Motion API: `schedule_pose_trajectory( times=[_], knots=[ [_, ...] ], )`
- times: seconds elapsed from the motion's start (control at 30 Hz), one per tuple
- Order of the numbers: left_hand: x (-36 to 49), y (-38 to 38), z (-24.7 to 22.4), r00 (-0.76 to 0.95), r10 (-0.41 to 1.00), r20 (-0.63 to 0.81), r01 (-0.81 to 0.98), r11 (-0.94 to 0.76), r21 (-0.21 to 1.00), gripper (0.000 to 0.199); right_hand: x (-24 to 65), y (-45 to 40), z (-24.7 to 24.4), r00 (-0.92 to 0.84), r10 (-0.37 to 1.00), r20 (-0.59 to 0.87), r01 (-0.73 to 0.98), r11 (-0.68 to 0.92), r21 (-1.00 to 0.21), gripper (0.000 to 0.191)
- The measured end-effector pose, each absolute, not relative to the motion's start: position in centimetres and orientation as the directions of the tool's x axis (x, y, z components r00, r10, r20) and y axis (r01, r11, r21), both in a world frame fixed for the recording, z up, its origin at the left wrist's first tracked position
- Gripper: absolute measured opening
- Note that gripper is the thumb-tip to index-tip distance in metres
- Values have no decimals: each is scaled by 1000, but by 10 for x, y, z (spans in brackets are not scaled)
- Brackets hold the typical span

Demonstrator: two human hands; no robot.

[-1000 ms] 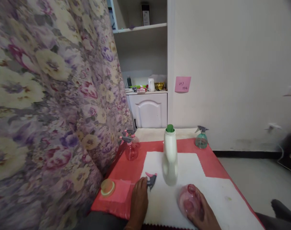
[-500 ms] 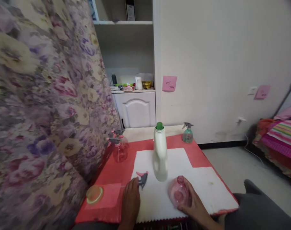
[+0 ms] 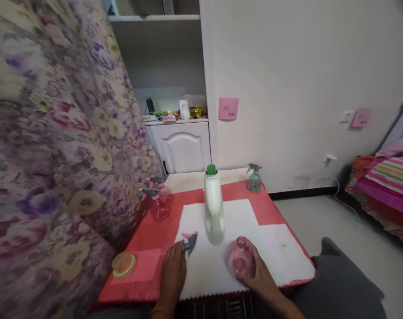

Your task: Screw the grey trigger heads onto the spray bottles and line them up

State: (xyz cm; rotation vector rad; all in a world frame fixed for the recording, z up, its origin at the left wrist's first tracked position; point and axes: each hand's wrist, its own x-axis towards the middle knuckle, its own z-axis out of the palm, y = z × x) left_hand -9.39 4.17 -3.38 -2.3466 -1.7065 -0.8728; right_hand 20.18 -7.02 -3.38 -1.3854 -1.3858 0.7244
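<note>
My left hand (image 3: pixel 173 268) is closed around a spray bottle's trigger head (image 3: pixel 190 243), grey with a pink lever, low over the white cloth's left edge. Its thin tube points left across the red cover. Fingers and thumb of my right hand (image 3: pixel 259 274) wrap the right side of a round, clear pink bottle (image 3: pixel 240 259), whose neck is uncapped and tilted slightly toward me. Behind these, a tall pale-green jug (image 3: pixel 214 212) with a side handle stands on the white cloth (image 3: pixel 271 248), a green piece (image 3: pixel 211 169) sitting in its mouth.
Two pink spray bottles (image 3: pixel 160 208) stand together at the table's left. A green spray bottle (image 3: pixel 254 180) is at the far right corner. Near the left front edge lies a round yellowish lid (image 3: pixel 123 265) on the red cover (image 3: pixel 135 290). A floral curtain (image 3: pixel 71 155) hangs along the left.
The camera view has shifted a little, so everything sits slightly further left and higher. Both hands keep the same holds, and the things on the table stay in place.
</note>
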Motion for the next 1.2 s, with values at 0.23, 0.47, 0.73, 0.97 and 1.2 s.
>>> schedule_pose_trajectory(
  times=[0.23, 0.47, 0.73, 0.97, 1.2],
  knots=[
    [-91, 35, -27, 194, 832, 519, 901, -360, 241, 33, 202, -72, -32, 158, 960, 233, 345, 167, -924, 85],
    [-88, 31, -28, 193, 835, 515, 905, -354, 235, 35, 204, -75, -25, 126, 970, 206, 358, 149, -922, 84],
    [-86, 21, -25, 185, 843, 505, 918, -332, 217, 40, 206, -78, -33, 125, 978, 168, 373, 111, -921, 80],
    [-86, 19, -26, 179, 845, 503, 915, -331, 231, 45, 207, -78, -39, 119, 979, 163, 384, 106, -917, 82],
    [-92, 21, -34, 181, 849, 495, 907, -339, 249, 45, 201, -80, -44, 191, 971, 147, 367, 68, -928, 79]
  ],
)
